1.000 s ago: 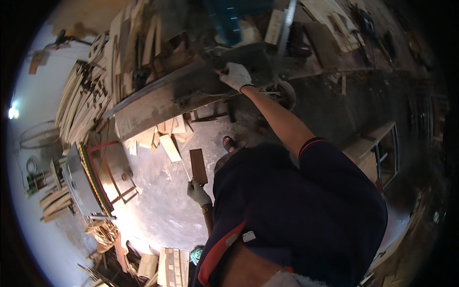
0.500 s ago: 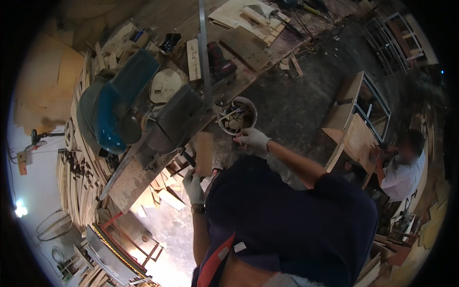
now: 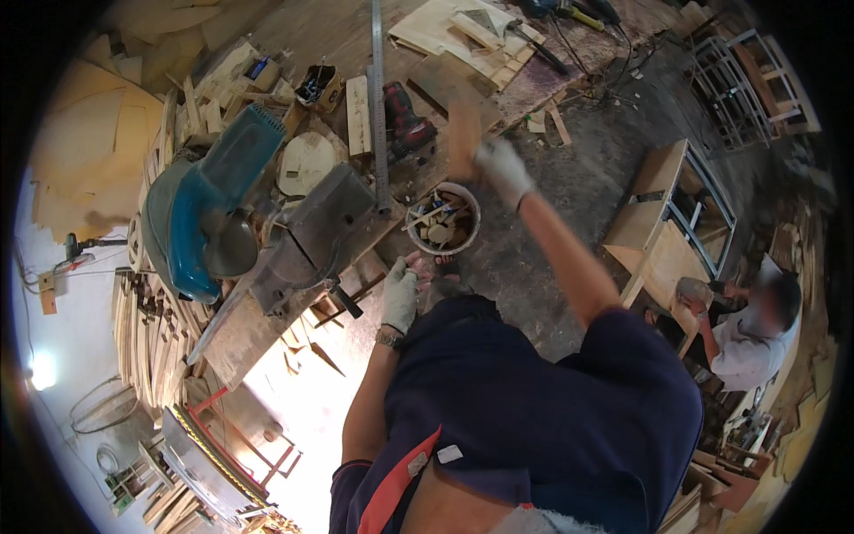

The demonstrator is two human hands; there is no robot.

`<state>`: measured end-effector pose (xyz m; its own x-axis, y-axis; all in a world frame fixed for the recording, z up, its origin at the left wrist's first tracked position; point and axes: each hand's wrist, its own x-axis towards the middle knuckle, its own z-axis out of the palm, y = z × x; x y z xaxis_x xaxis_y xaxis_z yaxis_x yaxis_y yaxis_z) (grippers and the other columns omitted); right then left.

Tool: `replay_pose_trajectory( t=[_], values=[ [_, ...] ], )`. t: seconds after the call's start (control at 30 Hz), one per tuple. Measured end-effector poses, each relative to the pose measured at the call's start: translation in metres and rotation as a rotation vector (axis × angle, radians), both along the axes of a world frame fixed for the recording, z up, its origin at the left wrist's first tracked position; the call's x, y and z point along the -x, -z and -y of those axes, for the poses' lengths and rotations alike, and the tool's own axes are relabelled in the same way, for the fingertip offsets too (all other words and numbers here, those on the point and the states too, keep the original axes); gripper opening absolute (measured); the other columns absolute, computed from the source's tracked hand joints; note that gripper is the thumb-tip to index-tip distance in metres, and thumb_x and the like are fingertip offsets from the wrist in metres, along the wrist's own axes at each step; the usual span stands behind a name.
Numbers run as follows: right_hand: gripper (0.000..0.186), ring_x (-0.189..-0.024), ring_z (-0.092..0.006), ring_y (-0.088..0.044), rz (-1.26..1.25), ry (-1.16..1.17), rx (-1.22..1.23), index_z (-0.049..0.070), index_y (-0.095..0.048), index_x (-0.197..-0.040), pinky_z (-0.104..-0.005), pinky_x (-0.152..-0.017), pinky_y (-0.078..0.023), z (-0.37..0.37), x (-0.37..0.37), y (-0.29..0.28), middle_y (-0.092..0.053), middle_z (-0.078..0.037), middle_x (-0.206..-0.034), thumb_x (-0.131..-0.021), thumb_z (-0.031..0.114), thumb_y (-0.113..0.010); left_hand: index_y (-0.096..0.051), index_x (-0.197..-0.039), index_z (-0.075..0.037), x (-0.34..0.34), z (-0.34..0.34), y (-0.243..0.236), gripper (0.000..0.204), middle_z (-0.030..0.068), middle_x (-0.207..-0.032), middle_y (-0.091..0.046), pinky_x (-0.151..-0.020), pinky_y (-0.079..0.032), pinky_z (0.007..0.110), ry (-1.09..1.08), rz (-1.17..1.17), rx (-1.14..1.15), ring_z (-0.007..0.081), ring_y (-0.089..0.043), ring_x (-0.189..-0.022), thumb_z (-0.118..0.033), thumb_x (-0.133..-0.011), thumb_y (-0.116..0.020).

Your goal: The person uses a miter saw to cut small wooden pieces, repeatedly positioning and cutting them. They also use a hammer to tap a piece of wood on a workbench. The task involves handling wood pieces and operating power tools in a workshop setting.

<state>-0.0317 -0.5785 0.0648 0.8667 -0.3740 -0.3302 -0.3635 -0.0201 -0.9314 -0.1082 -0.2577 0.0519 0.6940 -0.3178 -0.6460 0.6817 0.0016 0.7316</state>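
Note:
My right hand [image 3: 503, 171], in a pale work glove, grips a short flat wooden board [image 3: 463, 141] by its side, over the edge of the workbench. The board and hand are slightly blurred. Nearer to me, my gloved left hand [image 3: 400, 295] has its fingers apart, with nothing seen in them. Just beyond it stands a round white bucket [image 3: 476, 214] filled with wood offcuts [image 3: 442, 222]. To the left sits a teal miter saw [image 3: 197, 218] with its grey base at the bench edge.
On the workbench [image 3: 400, 67] lie a long metal ruler [image 3: 379, 107], a red and black cordless tool [image 3: 407, 125], a hammer [image 3: 538, 46] and wood pieces. Stacked wood strips [image 3: 147, 329] line the left. At right, a person [image 3: 752, 329] works beside a wooden cabinet frame [image 3: 654, 222].
The wooden board has passed from my left hand to my right, which has swung it forward above the bench edge. My left hand has moved right, toward the bucket.

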Motion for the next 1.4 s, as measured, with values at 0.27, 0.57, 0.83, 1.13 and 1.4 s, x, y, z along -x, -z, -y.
replay_pose_trajectory(
  t=[0.27, 0.57, 0.83, 1.13, 1.4],
  values=[
    [0.053, -0.087, -0.0251, -0.070, -0.205, 0.449, 0.021, -0.003, -0.056, -0.136, -0.0405, -0.070, -0.059, 0.131, -0.157, 0.034, -0.071, -0.017, -0.111, -0.100, 0.035, -0.067, -0.056, -0.138, 0.001, 0.007, -0.020, 0.002, 0.037, 0.0122, -0.116, -0.068, -0.075, -0.058, 0.028, -0.166, -0.012, 0.016, 0.0163, -0.068, -0.089, -0.023, -0.109, -0.057],
    [0.033, -0.083, -0.0212, -0.062, -0.149, 0.578, -0.002, -0.001, -0.069, -0.111, -0.0391, -0.082, -0.053, 0.135, -0.181, 0.069, -0.069, -0.008, -0.105, -0.093, 0.024, -0.079, -0.058, -0.137, -0.001, 0.013, -0.026, -0.006, 0.039, 0.0099, -0.116, -0.067, -0.074, -0.057, 0.027, -0.243, -0.020, -0.079, 0.0151, -0.067, -0.088, -0.026, -0.108, -0.060],
    [0.030, -0.078, -0.0159, -0.064, 0.252, 0.505, -0.196, -0.001, -0.069, -0.106, -0.0314, -0.066, -0.057, 0.128, -0.106, 0.008, -0.068, -0.007, -0.098, -0.098, 0.027, -0.075, -0.060, -0.137, -0.001, 0.005, -0.017, -0.001, 0.039, 0.0083, -0.114, -0.069, -0.076, -0.058, 0.029, -0.174, 0.006, -0.023, 0.0146, -0.067, -0.089, -0.027, -0.108, -0.060],
    [0.035, -0.105, -0.0212, -0.070, 0.219, 0.223, -0.507, -0.002, -0.066, -0.125, -0.0374, -0.091, -0.058, 0.002, 0.020, 0.014, -0.071, -0.006, -0.114, -0.106, 0.027, -0.064, -0.055, -0.144, -0.001, -0.005, -0.031, -0.003, 0.043, 0.0077, -0.119, -0.070, -0.080, -0.056, 0.027, -0.104, 0.160, 0.004, 0.0125, -0.068, -0.096, -0.023, -0.107, -0.062],
    [0.028, -0.100, -0.0168, -0.071, 0.092, -0.073, -0.723, 0.000, -0.068, -0.121, -0.0330, -0.082, -0.061, -0.126, 0.056, 0.035, -0.072, -0.006, -0.110, -0.108, 0.023, -0.061, -0.049, -0.150, 0.001, -0.012, -0.090, -0.014, 0.045, 0.0065, -0.127, -0.065, -0.085, -0.055, 0.027, -0.363, 0.356, 0.008, 0.0099, -0.062, -0.106, -0.015, -0.108, -0.055]
  ],
)
